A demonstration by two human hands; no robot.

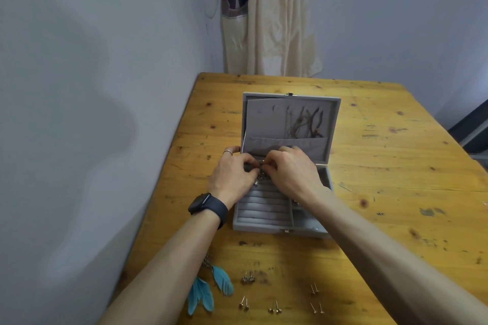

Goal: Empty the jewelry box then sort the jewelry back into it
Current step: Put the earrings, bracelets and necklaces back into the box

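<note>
The open grey velvet jewelry box (284,179) is sitting mid-desk on the worn yellow wooden desk (396,166), its lid standing upright with dark cord necklaces (307,123) hanging inside. Both hands are meeting over the far end of the box's ring-roll section: the left hand (232,177), wearing a black smartwatch (208,207) at the wrist, and the right hand (293,169) are each pinching closed on a small silvery piece of jewelry (260,178) between them; its exact kind is too small to tell. Nearer the person, 5 pairs of small metal stud earrings (274,295) and 2 turquoise feather earrings (208,290) are lying loose on the desk. Judging by this, sorting looks to be barely under way, with most pieces waiting outside the box.
</note>
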